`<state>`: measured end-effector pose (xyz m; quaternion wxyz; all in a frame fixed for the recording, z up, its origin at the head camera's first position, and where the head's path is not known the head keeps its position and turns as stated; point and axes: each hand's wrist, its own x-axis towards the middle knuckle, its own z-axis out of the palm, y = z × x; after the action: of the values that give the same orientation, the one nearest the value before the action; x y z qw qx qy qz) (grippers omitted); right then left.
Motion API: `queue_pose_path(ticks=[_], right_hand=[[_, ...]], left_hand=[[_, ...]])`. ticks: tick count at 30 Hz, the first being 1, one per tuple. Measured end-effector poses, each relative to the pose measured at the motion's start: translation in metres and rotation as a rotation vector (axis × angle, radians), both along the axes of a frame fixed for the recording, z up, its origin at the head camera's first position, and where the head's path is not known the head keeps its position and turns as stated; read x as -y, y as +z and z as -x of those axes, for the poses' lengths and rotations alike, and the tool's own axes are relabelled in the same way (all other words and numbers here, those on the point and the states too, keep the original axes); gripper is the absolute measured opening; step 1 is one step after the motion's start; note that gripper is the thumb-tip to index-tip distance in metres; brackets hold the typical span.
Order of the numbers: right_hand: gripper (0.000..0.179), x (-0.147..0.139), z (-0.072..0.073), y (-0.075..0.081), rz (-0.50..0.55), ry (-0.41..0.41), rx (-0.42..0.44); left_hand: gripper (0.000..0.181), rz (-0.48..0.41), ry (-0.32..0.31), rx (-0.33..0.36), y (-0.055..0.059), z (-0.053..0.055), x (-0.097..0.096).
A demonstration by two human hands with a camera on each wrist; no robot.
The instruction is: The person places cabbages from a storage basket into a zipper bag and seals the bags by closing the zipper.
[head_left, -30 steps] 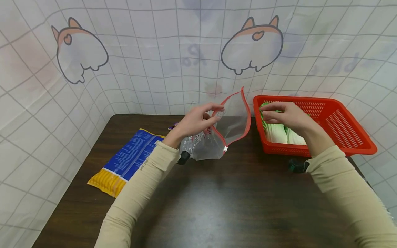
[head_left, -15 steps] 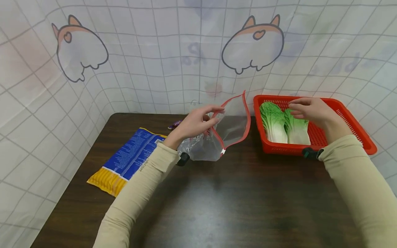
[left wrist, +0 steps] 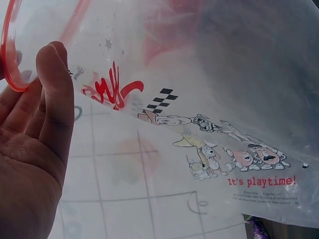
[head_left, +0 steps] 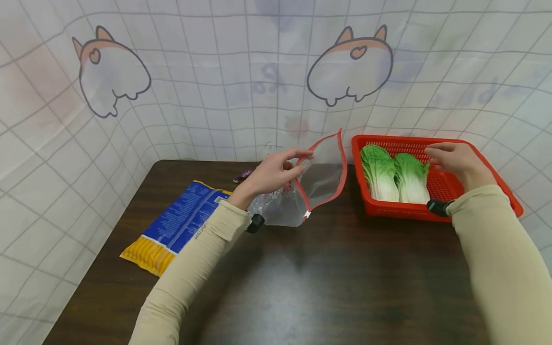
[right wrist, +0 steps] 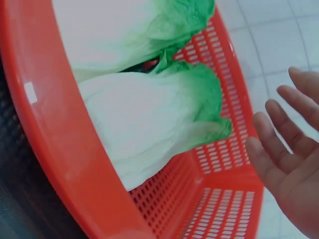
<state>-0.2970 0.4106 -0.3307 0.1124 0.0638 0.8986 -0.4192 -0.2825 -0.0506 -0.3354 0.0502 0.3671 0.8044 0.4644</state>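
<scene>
While holding the likely light, floppy bag (head_left: 319,184) wisely by its rim (head_left: 344,170) with left hand (head_left: 275,172), hovering empty, loose-fingered at three o'clock with right hand (head_left: 459,160)!

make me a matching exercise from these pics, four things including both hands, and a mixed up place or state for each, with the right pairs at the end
Things
1. left hand
2. right hand
3. cabbages
4. blue and yellow packet

Places and states
A. inside the red basket
B. holding the red-edged bag
C. lying on the dark table
D. near the red basket, holding nothing

Right pairs: 1-B, 2-D, 3-A, 4-C
</scene>
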Motion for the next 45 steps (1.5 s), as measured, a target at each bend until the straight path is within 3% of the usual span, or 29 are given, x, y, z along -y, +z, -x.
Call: queue_pose_path(ticks=[6,12,22,27,32,37,45], right_hand=[[0.087,-0.005,0.002,-0.007,0.075,0.015,0.028],[0.083,-0.013,0.004,-0.018,0.237,-0.049,0.023],[0.085,-0.011,0.004,-0.030,0.312,-0.072,0.098],[0.079,-0.009,0.003,-0.037,0.374,-0.047,0.181],[0.063,-0.008,0.003,-0.042,0.349,0.068,0.244],[0.073,-0.004,0.004,-0.046,0.238,0.160,0.268],[0.082,-0.005,0.003,-0.051,0.139,0.194,0.300]], left_hand=[[0.039,-0.002,0.015,0.012,0.002,-0.002,0.004],[0.039,-0.003,0.031,0.009,0.003,-0.003,0.006],[0.040,-0.008,0.036,0.041,0.023,-0.022,0.003],[0.039,-0.003,0.031,0.035,0.012,-0.012,0.002],[0.038,0.000,0.027,0.021,0.005,-0.003,0.004],[0.037,-0.012,0.020,0.013,0.004,-0.002,0.005],[0.038,-0.018,0.021,0.015,0.003,-0.002,0.005]])
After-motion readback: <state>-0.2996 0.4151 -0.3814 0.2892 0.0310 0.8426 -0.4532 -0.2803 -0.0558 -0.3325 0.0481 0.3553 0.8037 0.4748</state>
